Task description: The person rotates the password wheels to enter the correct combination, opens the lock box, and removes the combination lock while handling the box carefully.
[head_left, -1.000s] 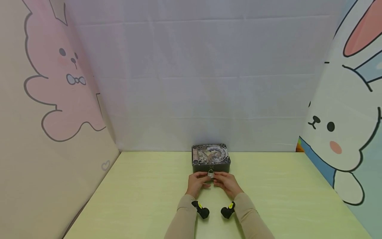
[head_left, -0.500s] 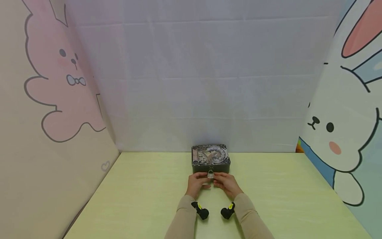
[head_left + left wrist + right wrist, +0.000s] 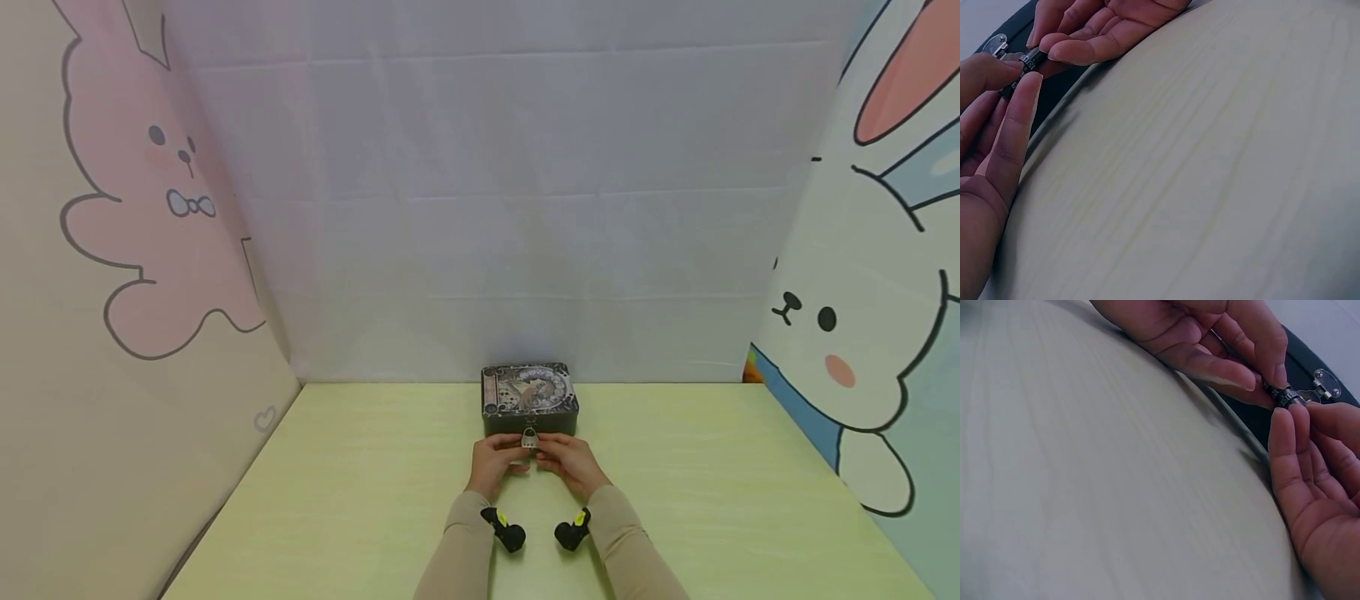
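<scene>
Small combination padlock [image 3: 529, 438] hanging at front centre of decorated tin box [image 3: 529, 392] on worktop [image 3: 360, 500], pinched between left hand [image 3: 496, 459] and right hand [image 3: 567, 460], equally near.

Hands edge up at the lock
Both hands [image 3: 531, 462] sit slightly higher in the lower centre of the frame; the padlock [image 3: 529, 438] between them has barely shifted.

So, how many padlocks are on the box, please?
1. The padlock hangs at the front middle of the box, pinched between the left hand and right hand. The box's back and sides are hidden.
</scene>
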Action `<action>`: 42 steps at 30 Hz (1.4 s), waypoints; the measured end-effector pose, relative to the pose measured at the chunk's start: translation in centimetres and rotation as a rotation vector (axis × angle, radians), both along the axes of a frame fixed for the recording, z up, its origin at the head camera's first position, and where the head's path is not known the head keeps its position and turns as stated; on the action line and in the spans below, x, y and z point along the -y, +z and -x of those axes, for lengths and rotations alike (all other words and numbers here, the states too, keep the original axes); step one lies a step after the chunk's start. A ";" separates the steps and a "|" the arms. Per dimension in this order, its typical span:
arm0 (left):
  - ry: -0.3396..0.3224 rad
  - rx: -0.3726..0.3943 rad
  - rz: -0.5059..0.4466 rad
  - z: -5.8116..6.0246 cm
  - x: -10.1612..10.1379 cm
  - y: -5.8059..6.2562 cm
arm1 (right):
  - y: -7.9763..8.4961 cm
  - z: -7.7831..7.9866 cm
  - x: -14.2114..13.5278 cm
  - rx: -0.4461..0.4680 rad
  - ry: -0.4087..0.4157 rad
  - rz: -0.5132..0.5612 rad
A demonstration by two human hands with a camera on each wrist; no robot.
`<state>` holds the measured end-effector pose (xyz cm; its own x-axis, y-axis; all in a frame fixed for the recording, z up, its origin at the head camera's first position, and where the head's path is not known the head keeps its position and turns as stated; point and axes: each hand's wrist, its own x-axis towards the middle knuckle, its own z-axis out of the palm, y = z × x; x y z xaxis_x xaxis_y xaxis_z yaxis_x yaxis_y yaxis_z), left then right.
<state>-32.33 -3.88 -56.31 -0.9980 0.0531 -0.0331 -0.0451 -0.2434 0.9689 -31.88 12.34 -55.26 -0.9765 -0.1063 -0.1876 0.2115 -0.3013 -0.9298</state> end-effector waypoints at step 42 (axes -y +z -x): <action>-0.001 0.001 -0.003 0.6 -0.1 -0.9 | -0.3 0.2 -0.1 0.004 0.009 -0.011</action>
